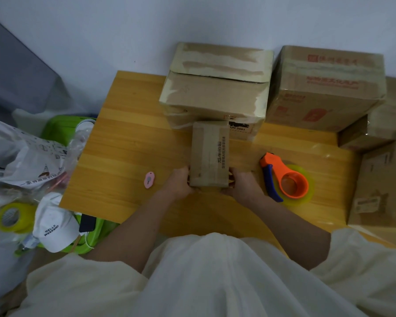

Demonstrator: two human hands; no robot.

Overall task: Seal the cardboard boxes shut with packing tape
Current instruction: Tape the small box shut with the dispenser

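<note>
So the small cardboard box [209, 154] sits on the bench [128, 143], near end squeezed between both hands: left hand [178, 182] curled on its left corner, right hand [242, 184] on the right, each grip closed on it. Fingertips tuck under, can't see them. Tape dispenser [288, 179] just right, untouched.

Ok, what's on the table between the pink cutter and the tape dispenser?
In the head view, the small box, held by left hand and right hand, sits between pink cutter and tape dispenser.
</note>
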